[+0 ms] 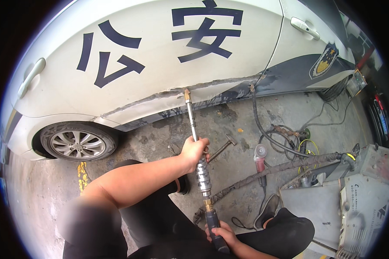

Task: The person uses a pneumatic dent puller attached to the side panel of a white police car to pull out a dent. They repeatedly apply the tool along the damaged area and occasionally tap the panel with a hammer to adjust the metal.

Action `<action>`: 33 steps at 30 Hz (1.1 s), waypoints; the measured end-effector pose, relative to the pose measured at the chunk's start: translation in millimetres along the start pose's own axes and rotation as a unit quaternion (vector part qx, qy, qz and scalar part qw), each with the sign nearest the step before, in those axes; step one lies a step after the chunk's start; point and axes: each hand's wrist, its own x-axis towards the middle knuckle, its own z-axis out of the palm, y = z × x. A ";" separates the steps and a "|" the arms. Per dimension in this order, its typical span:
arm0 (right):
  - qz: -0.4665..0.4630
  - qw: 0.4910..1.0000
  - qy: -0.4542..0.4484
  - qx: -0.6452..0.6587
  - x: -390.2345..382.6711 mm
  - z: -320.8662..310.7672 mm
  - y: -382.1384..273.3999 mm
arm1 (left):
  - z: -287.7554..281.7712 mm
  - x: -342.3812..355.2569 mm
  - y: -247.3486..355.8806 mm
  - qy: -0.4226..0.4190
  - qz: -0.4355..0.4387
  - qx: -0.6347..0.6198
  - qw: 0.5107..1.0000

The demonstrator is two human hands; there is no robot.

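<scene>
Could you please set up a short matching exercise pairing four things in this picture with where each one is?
Things:
1. left hand
2. right hand
3. hammer
4. tool tip

Places:
A. lying on the concrete floor
B. against the scraped crease in the car door
C. around the dark handle at the puller's near end
D. around the metal sliding weight on the shaft

Pairs: 1-D, 2-C, 3-A, 4-B
</scene>
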 end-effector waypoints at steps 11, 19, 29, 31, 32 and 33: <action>-0.003 1.000 0.001 -0.009 0.8 -0.5 -0.9 | -1.5 4.7 -7.5 -0.004 0.027 -0.010 1.000; 0.002 1.000 0.014 0.012 1.9 -0.8 3.4 | 4.3 10.1 40.1 0.031 0.022 -0.035 0.999; 0.024 0.998 -0.017 0.048 8.1 -9.7 4.8 | -4.4 14.6 -0.8 -0.005 -0.038 0.024 0.999; 0.082 0.991 -0.052 0.092 13.0 -15.3 2.9 | -5.3 24.2 16.1 0.008 0.054 0.046 0.997; 0.109 0.974 -0.118 0.158 14.1 -20.5 -0.5 | -4.2 27.5 23.9 0.022 0.058 -0.006 0.998; 0.131 0.959 -0.166 0.188 14.1 -26.4 -4.9 | -2.1 28.7 29.2 0.012 0.045 -0.045 0.998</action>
